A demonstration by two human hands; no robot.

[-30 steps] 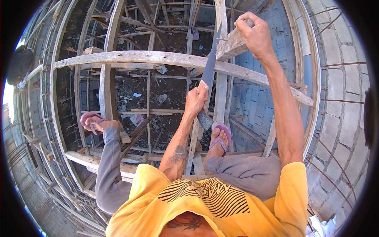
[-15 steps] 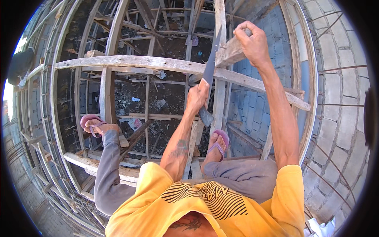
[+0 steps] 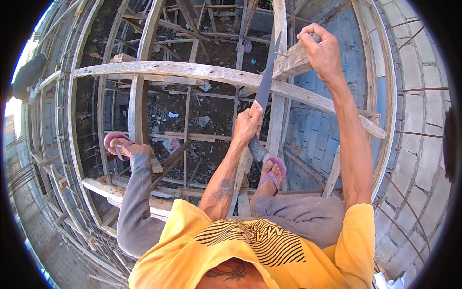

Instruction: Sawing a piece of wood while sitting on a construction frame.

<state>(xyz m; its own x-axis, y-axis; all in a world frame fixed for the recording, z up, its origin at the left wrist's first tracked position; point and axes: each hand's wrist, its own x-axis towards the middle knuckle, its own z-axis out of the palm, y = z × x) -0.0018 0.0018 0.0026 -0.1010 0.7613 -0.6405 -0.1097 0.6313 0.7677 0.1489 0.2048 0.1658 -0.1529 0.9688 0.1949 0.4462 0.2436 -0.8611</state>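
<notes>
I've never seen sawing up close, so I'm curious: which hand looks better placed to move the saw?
Probably the left hand: it grips the saw, while the right hand holds one end of the wooden block.

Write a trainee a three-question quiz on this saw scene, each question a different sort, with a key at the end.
1. Multiple choice: seen from the yellow shirt, the tip of the handsaw points
A) back toward it
B) away from it
C) straight off to the person's left

2. True or false: the right hand grips the handsaw's handle.

3. Fill in the blank: the flip-flops the person wears are ____ in colour.

Key:
1. B, away from it.
2. False: the left hand has the handle; the right hand is on the end of a thick timber piece.
3. Purple.
</notes>
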